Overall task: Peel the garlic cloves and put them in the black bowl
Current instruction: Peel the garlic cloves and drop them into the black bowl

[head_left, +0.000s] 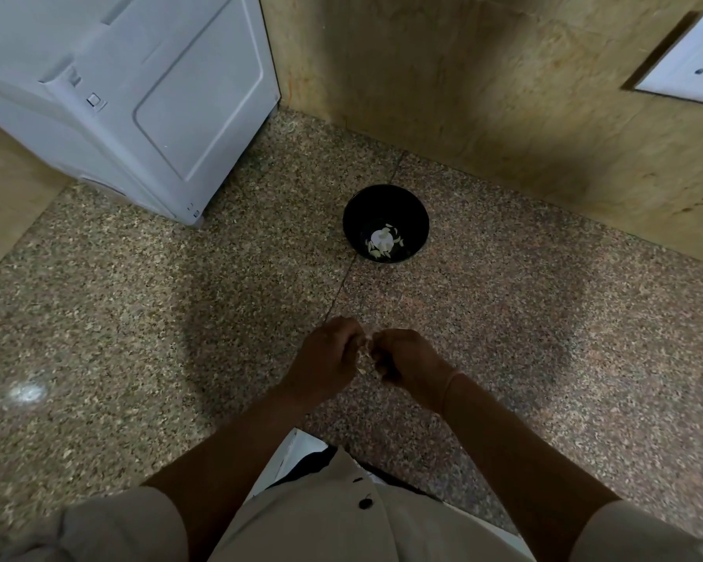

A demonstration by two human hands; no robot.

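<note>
Head view: left hand (326, 355) and right hand (407, 363) pinch one garlic clove (366, 351); one black bowl (359, 212) beyond.

The bowl (356, 212) sits on the counter (139, 318) near the middle, close to the wall (463, 75) behind it; garlic cloves (382, 242) lie in its bottom; a big machine (139, 95) stands at the back left, well apart from the bowl; a socket (690, 62) is on the wall at the far right. In front of the bowl, nearer the person, the left hand (325, 358) and the right hand (406, 363) meet side by side above the counter; a garlic clove (365, 350) is pinched between them.
</note>
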